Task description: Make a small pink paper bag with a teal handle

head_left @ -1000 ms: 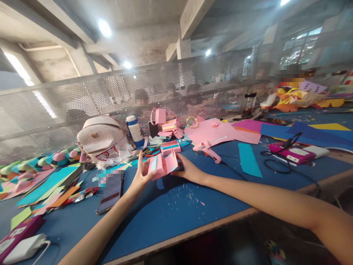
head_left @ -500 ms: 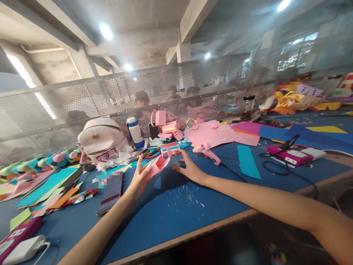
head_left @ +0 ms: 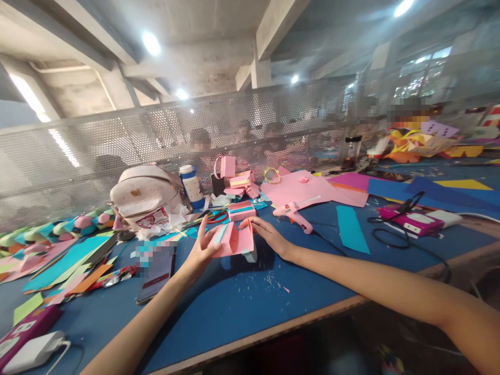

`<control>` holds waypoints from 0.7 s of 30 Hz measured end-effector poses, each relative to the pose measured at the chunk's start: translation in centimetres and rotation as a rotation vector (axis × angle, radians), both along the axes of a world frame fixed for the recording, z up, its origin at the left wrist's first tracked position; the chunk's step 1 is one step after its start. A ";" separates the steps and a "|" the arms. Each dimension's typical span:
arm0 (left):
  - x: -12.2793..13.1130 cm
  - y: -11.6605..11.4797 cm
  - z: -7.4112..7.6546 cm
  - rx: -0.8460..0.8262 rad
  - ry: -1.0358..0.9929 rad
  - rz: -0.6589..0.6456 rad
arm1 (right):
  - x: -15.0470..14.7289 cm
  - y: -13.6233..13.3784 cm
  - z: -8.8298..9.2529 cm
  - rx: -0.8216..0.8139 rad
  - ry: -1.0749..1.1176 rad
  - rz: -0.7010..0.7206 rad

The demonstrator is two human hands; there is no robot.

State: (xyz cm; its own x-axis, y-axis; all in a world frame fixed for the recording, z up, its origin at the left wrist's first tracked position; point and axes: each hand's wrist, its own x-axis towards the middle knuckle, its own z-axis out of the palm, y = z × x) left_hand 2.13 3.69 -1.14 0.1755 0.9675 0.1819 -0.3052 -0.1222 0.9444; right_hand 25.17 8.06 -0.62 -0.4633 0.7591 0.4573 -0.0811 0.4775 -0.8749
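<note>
A small pink folded-paper box [head_left: 233,239] with a light blue strip on its side is held just above the blue table. My left hand [head_left: 205,250] grips its left side, thumb up. My right hand [head_left: 269,235] has its fingers curled over the right-hand flap; a pale piece hangs under that flap. Just beyond the box lies a pink and light blue paper piece [head_left: 241,212]. A pink hot glue gun [head_left: 294,214] rests to the right of my right hand. Paper crumbs are scattered on the table in front of me.
A white backpack [head_left: 146,195], a bottle [head_left: 191,186] and pink paper boxes [head_left: 240,180] stand along the perforated screen. At left lie a phone [head_left: 158,276] and coloured paper strips. On the right are pink sheets [head_left: 316,188], a blue strip [head_left: 351,229] and a purple power strip [head_left: 410,220].
The paper box has turned and its right flap has swung outward and down. My right hand, formerly with fingers apart beside the box, has closed on that flap.
</note>
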 end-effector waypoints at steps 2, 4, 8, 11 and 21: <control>0.0 -0.1 0.2 0.010 0.010 -0.014 | 0.1 0.1 0.0 0.003 0.010 -0.014; 0.1 -0.3 0.4 0.012 0.018 -0.030 | 0.1 0.2 -0.1 -0.015 0.034 -0.022; 0.2 -0.6 0.6 0.020 -0.018 -0.070 | 0.1 0.3 -0.3 -0.050 0.055 -0.008; 0.3 -0.8 0.6 0.002 -0.064 -0.097 | 0.1 0.4 -0.3 -0.028 0.038 0.017; 0.3 -1.2 1.3 -0.134 -0.215 -0.107 | 0.3 -0.6 0.4 0.088 -0.126 0.056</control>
State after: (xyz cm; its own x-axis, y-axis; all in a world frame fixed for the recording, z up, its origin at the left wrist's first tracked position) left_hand 2.39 2.51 0.18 0.2493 0.9635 0.0980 -0.5051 0.0430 0.8620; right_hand 25.47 7.43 -0.20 -0.5613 0.6904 0.4563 -0.0018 0.5503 -0.8350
